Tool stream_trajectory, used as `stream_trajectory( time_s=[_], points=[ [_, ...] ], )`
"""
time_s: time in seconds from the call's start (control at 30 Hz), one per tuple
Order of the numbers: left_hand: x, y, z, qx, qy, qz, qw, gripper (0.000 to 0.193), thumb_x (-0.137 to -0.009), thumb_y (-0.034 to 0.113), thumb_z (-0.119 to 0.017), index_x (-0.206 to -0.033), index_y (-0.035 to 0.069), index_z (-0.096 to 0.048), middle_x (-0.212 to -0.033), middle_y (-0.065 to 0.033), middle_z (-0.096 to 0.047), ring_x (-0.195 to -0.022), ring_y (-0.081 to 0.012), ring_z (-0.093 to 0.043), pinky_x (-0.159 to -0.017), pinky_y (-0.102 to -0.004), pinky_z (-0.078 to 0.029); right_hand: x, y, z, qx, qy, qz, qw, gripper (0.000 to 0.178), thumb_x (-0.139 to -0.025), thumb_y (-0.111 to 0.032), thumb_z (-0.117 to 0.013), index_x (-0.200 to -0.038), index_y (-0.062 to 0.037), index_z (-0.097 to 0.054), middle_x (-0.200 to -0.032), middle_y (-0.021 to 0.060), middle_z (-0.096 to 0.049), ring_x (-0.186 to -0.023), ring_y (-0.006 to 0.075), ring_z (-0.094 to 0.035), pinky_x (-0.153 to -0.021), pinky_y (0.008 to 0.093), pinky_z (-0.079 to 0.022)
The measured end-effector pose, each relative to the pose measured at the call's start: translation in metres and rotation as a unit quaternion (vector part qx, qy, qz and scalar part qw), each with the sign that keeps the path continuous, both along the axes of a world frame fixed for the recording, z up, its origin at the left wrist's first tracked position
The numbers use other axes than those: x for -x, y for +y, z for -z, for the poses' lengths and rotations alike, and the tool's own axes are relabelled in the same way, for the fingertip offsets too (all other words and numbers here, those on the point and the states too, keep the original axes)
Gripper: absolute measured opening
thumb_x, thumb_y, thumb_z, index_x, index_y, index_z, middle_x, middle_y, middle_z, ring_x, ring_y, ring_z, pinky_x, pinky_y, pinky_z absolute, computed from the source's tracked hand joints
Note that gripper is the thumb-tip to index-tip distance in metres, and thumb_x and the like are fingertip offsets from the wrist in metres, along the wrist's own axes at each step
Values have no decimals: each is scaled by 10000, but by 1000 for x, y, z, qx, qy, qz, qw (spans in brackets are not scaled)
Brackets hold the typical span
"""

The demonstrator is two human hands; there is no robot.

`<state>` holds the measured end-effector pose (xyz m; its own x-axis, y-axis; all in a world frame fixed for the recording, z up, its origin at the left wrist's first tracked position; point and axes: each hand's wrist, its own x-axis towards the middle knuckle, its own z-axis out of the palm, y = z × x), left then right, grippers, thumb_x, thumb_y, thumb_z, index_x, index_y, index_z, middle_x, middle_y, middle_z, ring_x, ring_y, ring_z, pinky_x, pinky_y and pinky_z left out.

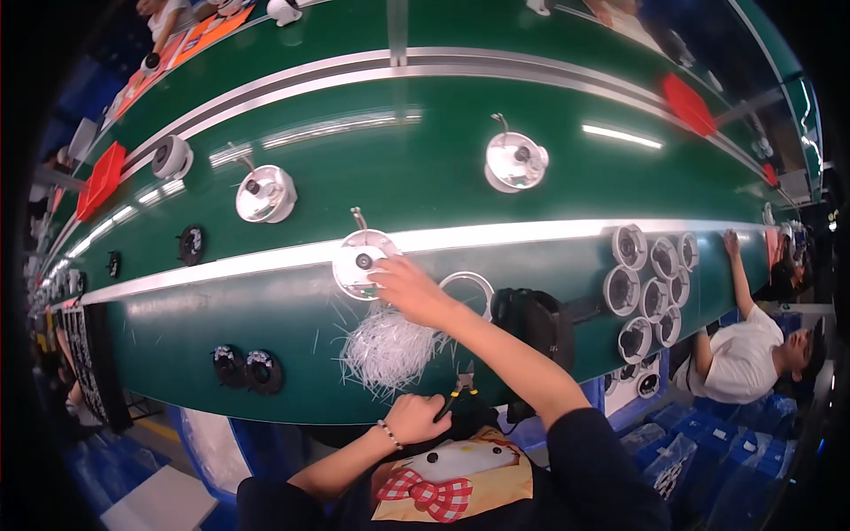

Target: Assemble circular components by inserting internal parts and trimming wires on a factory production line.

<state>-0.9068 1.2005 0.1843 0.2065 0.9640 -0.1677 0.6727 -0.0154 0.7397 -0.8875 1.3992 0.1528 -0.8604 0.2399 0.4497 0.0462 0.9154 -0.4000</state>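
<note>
My right hand (409, 288) reaches across the bench with its fingers bent over the right side of a round white housing (347, 267). The housing has a black lens in its middle and a short cable at its far edge; what the fingertips pinch is partly hidden. Near the front edge, my left hand (414, 419) is closed around small cutting pliers (464, 383) with black and yellow handles, jaws pointing away from me. Between the hands lies a heap of thin clear-white plastic strips (385, 354). Just right of my right hand rests a white ring (483, 285).
Two black round parts (263, 372) sit to the left. A black bulky object (542, 327) stands right of my forearm, and several white ring housings (622, 290) cluster beyond it. White housings (516, 164) rest on the green belt (390, 164). A co-worker (739, 354) is at the right.
</note>
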Motion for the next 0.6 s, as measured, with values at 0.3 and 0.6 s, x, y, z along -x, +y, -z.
stream_trajectory(
  time_s=[0.3, 0.6],
  points=[
    [59, 23, -60, -184, -168, -184, 951, 292, -612, 131, -667, -504, 91, -398, -398, -5, -390, -319, -148, -424, -332, -258, -336, -69, -108, -81, 599, 33, 126, 790, 988, -532, -214, -741, -1311, -15, -167, -1291, 163, -306, -1184, 267, -329, -972, 369, -243],
    [67, 85, -61, -249, -280, -281, 883, 200, -786, 94, -429, -604, 13, -444, -518, -103, -443, -430, -223, -450, -410, -307, -346, -17, -70, -90, 724, 81, -46, 683, 980, -579, -100, -756, -1328, -32, -127, -1191, 86, -362, -1054, 167, -404, -877, 299, -332]
  ],
)
